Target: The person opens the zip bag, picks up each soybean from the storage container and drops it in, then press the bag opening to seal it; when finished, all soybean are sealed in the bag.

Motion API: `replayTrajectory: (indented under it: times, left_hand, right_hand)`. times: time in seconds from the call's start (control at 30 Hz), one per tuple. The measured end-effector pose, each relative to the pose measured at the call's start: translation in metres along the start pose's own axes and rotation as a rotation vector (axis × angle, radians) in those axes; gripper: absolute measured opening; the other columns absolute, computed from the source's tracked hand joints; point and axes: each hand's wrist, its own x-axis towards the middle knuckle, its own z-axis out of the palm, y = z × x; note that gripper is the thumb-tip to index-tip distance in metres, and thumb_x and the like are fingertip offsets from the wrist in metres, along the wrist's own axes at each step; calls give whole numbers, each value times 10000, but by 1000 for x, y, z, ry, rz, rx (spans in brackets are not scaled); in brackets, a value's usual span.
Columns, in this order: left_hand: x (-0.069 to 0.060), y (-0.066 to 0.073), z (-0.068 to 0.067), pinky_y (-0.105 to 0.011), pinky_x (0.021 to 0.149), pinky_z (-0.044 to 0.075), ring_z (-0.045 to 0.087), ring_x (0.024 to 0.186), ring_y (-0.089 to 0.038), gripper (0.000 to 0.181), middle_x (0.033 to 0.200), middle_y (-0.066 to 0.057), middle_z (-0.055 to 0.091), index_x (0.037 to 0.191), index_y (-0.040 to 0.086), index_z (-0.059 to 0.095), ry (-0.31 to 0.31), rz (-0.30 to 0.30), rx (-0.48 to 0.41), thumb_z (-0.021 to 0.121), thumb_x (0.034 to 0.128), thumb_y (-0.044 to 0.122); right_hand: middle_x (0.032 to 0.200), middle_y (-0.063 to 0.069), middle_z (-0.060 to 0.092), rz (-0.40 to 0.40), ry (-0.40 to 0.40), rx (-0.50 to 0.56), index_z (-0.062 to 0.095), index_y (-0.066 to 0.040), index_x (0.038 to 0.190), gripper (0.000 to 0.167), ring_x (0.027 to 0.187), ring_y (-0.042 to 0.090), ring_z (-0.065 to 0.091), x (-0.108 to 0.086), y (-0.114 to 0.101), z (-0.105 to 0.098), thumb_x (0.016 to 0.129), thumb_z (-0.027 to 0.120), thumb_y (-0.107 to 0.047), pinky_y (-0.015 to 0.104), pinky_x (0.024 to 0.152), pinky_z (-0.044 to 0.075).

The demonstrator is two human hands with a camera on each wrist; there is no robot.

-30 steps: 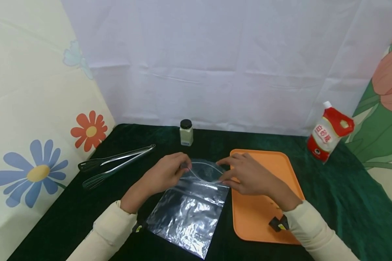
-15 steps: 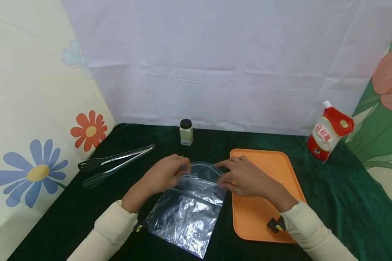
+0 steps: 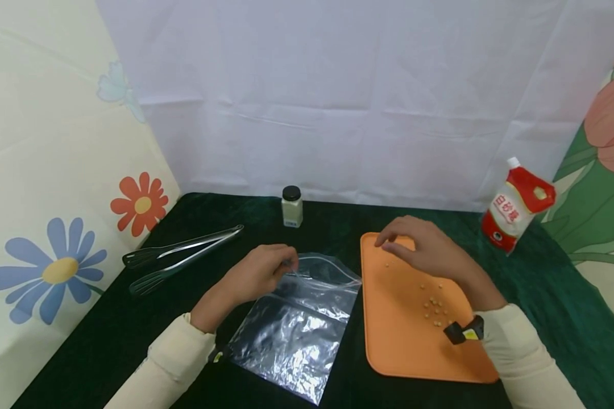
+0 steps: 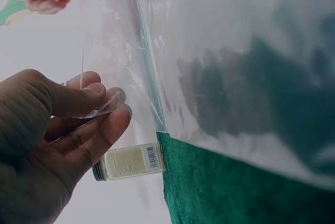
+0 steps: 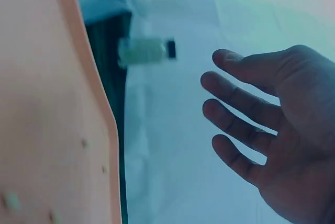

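A clear zip bag lies on the dark green cloth, its zip mouth parted at the far end. My left hand pinches the bag's edge at the mouth's left corner; in the left wrist view thumb and fingers hold the thin plastic. My right hand hovers over the orange tray, apart from the bag. In the right wrist view its fingers are spread and relaxed with nothing between them. Several small pale round beans or beads lie scattered on the tray.
A small jar with a black lid stands behind the bag. Metal tongs lie at the left. A red and white spouted pouch stands at the far right. A white cloth hangs behind the table.
My right hand has let go of the bag's mouth and moved right, over the tray, uncovering the small pale pieces. My left hand keeps its pinch, nearly unmoved.
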Motion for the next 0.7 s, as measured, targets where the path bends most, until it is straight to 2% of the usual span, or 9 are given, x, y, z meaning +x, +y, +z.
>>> replayTrajectory:
  times: [0.17,0.3,0.43,0.53,0.63,0.7]
  left_hand:
    - [0,-2,1,-251,683,518,558,764,-70,193,946,54,643,997,129,681,1,-8,0,656,919,-47]
    - [-1,-2,2,-261,686,522,560,766,-77,185,945,53,646,992,127,682,1,-7,-4,653,924,-43]
    - [-2,-2,3,-256,682,518,560,765,-77,189,945,60,642,989,137,680,-6,-11,-3,647,929,-40]
    - [-1,-3,2,-254,683,517,558,766,-78,187,948,51,645,990,136,679,-9,-8,-4,648,930,-38]
    - [0,-3,1,-254,682,517,556,765,-80,180,952,39,651,994,128,678,-11,-2,-5,650,929,-38]
    - [0,-3,1,-251,682,517,557,765,-78,181,952,43,651,994,130,678,-10,0,-3,650,930,-37]
  right_hand:
    - [1039,-104,671,144,64,70,708,-237,1095,151,975,122,597,-12,27,-14,993,639,-324,453,873,491]
    - [1056,-75,677,250,40,135,718,-203,1114,229,988,163,583,-19,44,-14,983,642,-374,446,869,468]
    - [1083,-25,683,329,-7,255,722,-137,1143,328,976,224,588,-18,57,-4,967,657,-405,434,858,483]
    - [1103,13,685,399,-41,332,728,-132,1135,309,983,250,587,-14,61,9,967,664,-383,419,865,493]
    - [1129,21,683,475,-80,359,736,-162,1120,258,1020,250,566,-11,62,20,964,674,-357,396,898,475]
    - [1134,24,683,495,-103,353,740,-173,1111,223,1025,251,556,-10,63,26,962,683,-329,389,897,469]
